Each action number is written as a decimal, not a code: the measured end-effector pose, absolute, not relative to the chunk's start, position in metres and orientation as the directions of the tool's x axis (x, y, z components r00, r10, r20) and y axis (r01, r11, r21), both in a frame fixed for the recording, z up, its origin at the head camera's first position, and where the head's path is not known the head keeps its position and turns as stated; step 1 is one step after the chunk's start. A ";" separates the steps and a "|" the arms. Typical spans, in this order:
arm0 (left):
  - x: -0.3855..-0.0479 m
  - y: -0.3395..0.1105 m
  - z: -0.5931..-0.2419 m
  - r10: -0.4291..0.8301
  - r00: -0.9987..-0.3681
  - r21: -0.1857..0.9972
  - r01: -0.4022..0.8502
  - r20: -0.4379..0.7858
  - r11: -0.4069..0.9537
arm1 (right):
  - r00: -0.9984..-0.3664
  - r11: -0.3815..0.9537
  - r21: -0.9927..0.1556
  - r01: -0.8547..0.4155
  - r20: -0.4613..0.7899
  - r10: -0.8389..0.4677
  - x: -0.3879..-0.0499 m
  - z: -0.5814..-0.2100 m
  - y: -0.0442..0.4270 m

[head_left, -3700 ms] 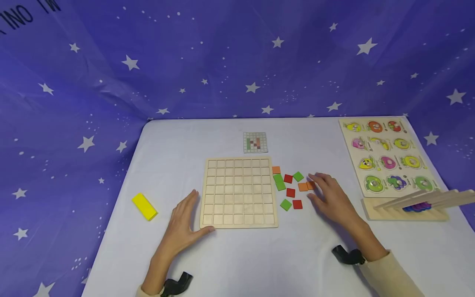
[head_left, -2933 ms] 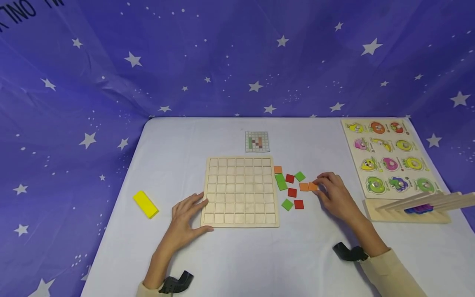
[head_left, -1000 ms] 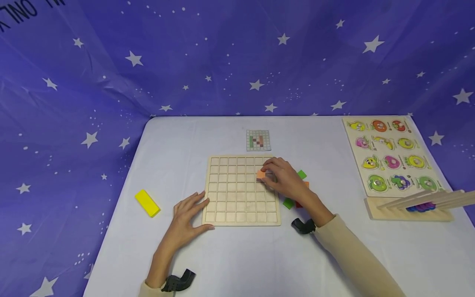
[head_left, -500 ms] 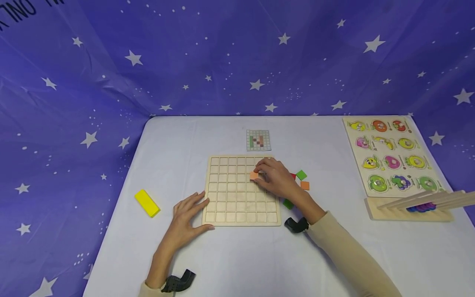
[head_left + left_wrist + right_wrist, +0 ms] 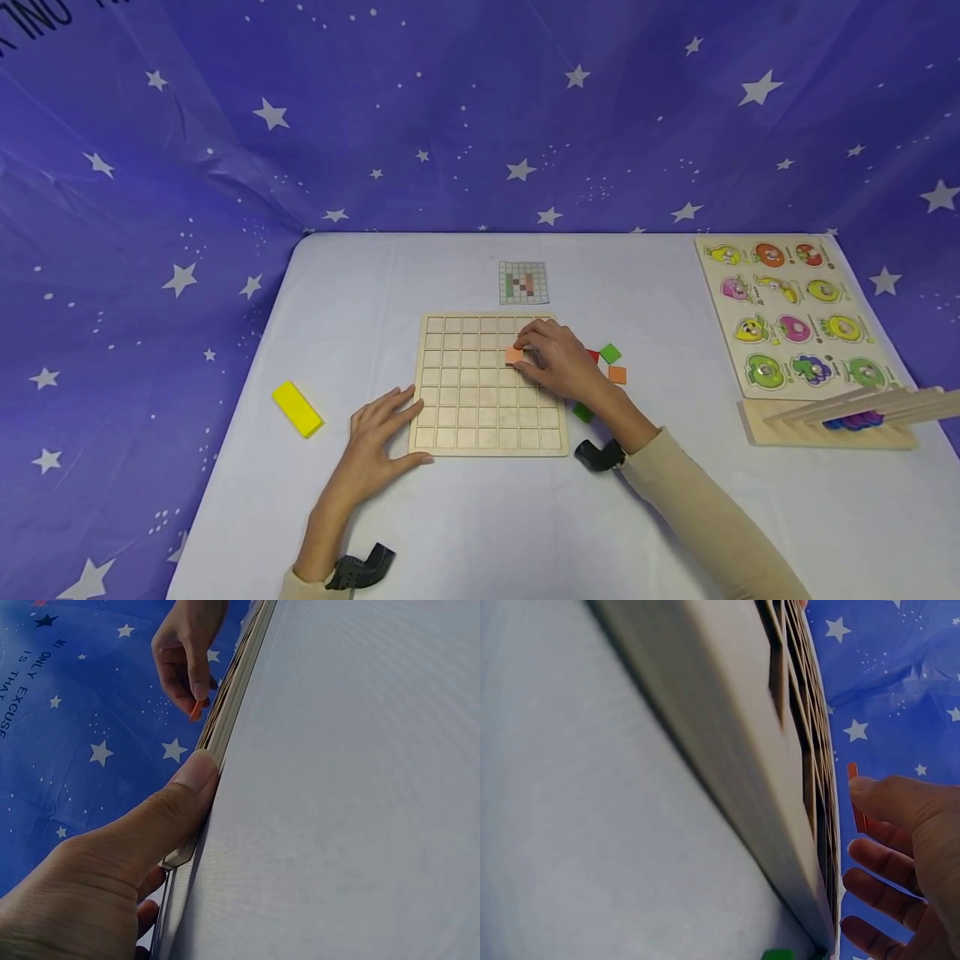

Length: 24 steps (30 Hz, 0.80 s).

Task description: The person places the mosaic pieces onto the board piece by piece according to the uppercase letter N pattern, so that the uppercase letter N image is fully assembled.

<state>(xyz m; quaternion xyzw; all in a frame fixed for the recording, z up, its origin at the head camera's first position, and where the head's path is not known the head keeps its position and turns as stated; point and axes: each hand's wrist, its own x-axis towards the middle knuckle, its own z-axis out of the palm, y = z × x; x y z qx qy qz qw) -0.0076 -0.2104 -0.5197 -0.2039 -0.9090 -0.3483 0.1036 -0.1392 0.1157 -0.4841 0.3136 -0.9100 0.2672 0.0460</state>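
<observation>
Over the right part of the wooden grid board (image 5: 477, 417), the right hand (image 5: 558, 362) pinches an orange square tile (image 5: 513, 356) between thumb and fingers. In the right wrist view the orange tile (image 5: 857, 799) stands on edge in that pinch, beside the thumb. The left hand (image 5: 375, 450) lies at the board's lower left corner, fingers spread along the left edge and thumb at the front edge. In the left wrist view its thumb presses the board's side. Right of the board lie green (image 5: 610, 353), red (image 5: 592, 356) and orange (image 5: 617, 375) tiles, partly hidden by the right hand and arm.
A small printed grid card (image 5: 524, 282) lies behind the board. A yellow block (image 5: 297, 409) is on the left of the white table (image 5: 360, 283). At the right are a fruit puzzle board (image 5: 780, 312) and a wooden rack (image 5: 780, 429) with slanted slats.
The right hand has picked up an orange tile from right of the board and carried it left over the grid. The left hand has come to touch the board's left edge.
</observation>
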 end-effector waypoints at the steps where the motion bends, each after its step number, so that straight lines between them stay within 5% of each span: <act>1: -0.007 -0.210 -0.520 0.298 -0.895 0.590 0.444 0.332 0.675 | -0.800 0.660 -0.459 -0.594 0.250 -0.545 -0.139 -0.484 0.116; 24: -0.007 -0.209 -0.517 0.297 -0.898 0.589 0.438 0.325 0.679 | -0.787 0.657 -0.444 -0.610 0.238 -0.569 -0.145 -0.491 0.109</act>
